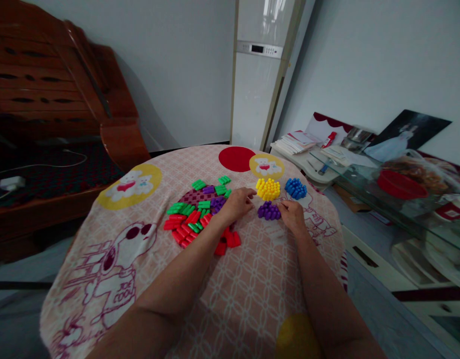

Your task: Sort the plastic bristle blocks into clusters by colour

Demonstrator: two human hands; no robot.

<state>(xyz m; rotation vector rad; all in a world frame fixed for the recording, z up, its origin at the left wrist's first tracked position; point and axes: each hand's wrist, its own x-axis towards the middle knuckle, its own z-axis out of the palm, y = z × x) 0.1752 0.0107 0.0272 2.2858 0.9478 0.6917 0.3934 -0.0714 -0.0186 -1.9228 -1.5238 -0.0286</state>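
On a cloth-covered table (252, 279) lies a mixed heap of small plastic pegs: green (182, 207), red (185, 228) and purple (217, 202). To the right stand sorted clusters: yellow pegs (268, 189), blue pegs (296, 188) and purple pegs (269, 211). My left hand (237, 203) rests at the right edge of the mixed heap, fingers curled toward the yellow cluster; what it holds, if anything, is hidden. My right hand (292, 214) lies beside the purple cluster, fingers curled and touching it.
A wooden bench (65, 99) stands at the left with a white charger (11, 183) on it. A tall white air conditioner (258, 75) is behind the table. At the right, a glass-topped shelf (364, 174) holds papers, a red bowl (400, 183) and a picture.
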